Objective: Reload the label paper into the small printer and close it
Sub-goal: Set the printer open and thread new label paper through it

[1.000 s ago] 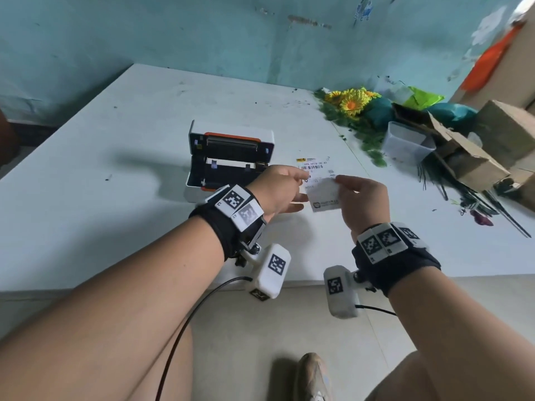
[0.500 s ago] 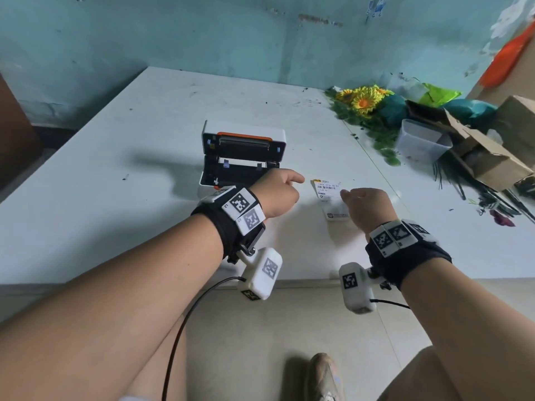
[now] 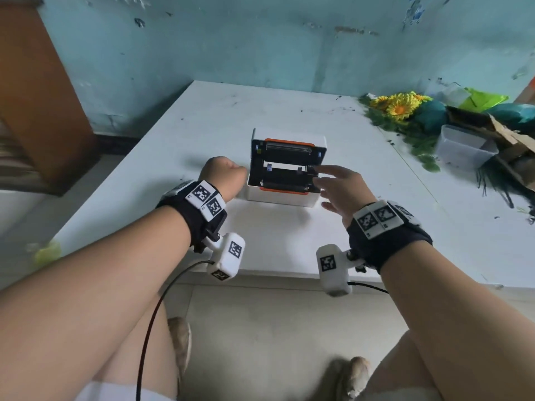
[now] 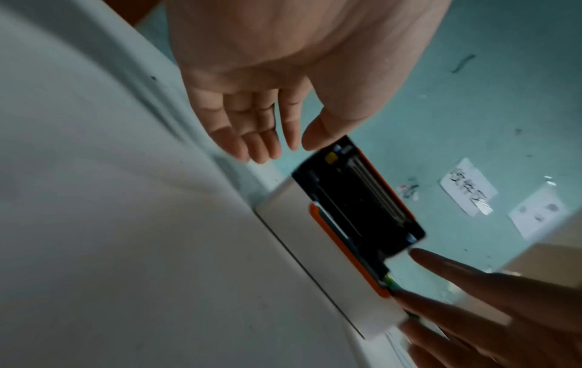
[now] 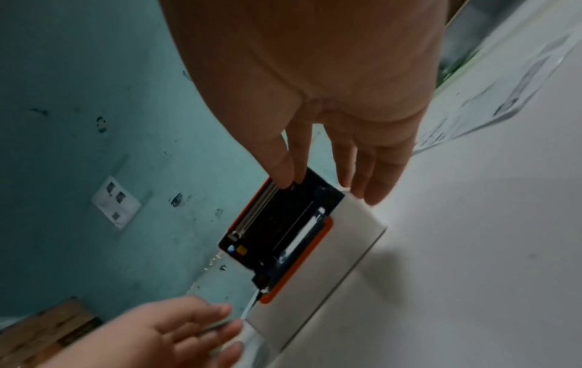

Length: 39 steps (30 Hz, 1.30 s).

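Printer [image 3: 285, 169] sits lid-up at the middle of the white counter [image 3: 144, 180], its black inside and orange trim showing. Left hand [image 3: 224, 176] is at its nine o'clock side, just beside the casing; the left wrist view shows its fingers [image 4: 252, 139] loosely extended, grasping nothing. Right hand [image 3: 340, 186] is at the three o'clock side, fingers spread and released, fingertips [image 3: 321, 168] reaching the open compartment's right edge. Yellow flowers [image 3: 399, 104], a clear tub [image 3: 463, 146] and torn cardboard [image 3: 503, 137] lie toward two o'clock.
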Each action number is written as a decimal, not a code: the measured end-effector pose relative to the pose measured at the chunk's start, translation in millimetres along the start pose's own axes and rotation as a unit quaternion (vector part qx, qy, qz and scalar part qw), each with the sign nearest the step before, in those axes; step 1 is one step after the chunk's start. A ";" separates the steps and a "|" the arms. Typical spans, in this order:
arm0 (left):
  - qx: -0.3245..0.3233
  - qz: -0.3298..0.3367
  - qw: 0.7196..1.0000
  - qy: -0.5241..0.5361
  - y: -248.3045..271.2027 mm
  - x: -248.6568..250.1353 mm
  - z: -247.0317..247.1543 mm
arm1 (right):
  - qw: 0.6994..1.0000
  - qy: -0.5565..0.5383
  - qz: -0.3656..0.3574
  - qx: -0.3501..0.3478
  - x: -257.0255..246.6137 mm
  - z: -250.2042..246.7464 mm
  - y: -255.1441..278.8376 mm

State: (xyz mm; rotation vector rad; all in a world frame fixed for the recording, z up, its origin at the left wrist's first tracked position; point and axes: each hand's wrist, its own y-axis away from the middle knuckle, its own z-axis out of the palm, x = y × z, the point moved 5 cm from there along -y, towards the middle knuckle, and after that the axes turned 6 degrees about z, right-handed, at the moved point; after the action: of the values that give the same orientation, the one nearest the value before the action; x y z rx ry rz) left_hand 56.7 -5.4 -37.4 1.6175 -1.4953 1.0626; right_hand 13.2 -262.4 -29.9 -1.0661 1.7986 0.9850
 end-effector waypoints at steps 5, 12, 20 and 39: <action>-0.053 -0.118 0.983 0.126 -11.1 -21.0 0.9 | 0.998 0.030 0.041 -0.039 -5.6 21.4 -0.5; -0.073 -0.117 0.982 0.129 -20.1 -8.0 20.8 | 0.995 0.055 0.052 -0.059 -1.0 38.8 -9.5; -0.094 -0.056 0.993 0.043 -14.3 11.7 50.2 | 0.997 0.043 0.064 0.027 8.3 5.6 -18.7; -0.274 -0.099 0.929 0.230 -2.3 37.4 108.6 | 0.997 0.026 0.057 0.042 1.6 5.4 12.9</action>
State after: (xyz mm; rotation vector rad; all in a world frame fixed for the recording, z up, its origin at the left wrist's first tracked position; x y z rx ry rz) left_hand 71.7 -118.5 -50.7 1.0114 -1.1450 0.7492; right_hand 2.2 -253.6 -30.6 -0.9537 1.9432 0.9473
